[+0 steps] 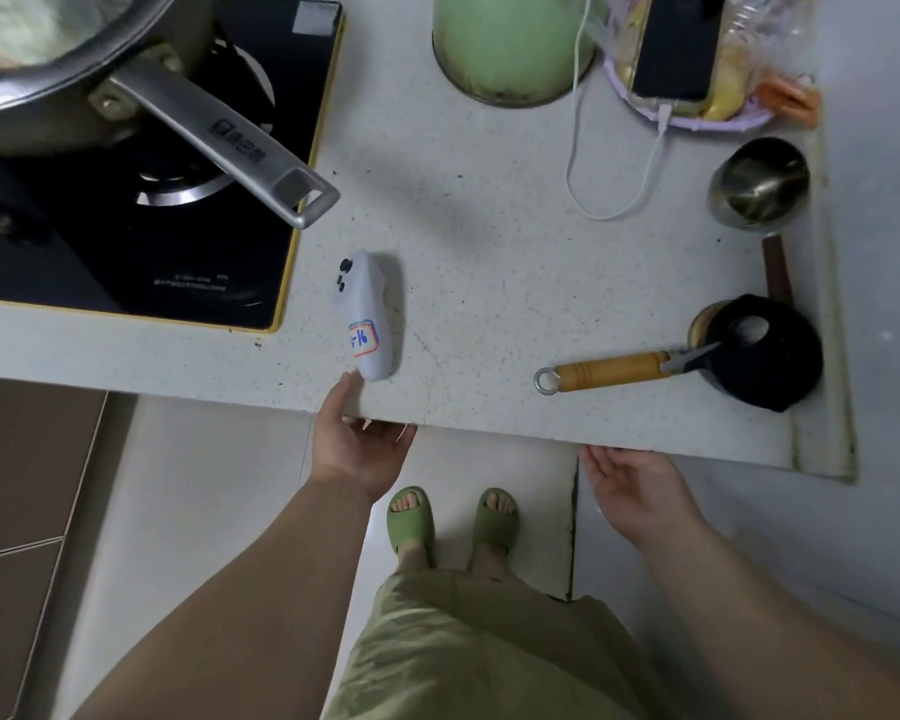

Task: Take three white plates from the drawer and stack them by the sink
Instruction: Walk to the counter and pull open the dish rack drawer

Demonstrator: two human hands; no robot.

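Note:
No white plate, drawer or sink shows in the head view. My left hand is at the front edge of the white speckled countertop, thumb on top next to a white controller, fingers curling under the edge. My right hand hangs just below the counter edge to the right, palm up, fingers apart, holding nothing. Both forearms reach up from the bottom of the frame.
On the counter lie a white controller with a label, a yellow-handled tool, a black lid, a steel cup, a green kettle and a phone on a charging cable. A pan sits on the black stove at left. Brown cabinet fronts are lower left.

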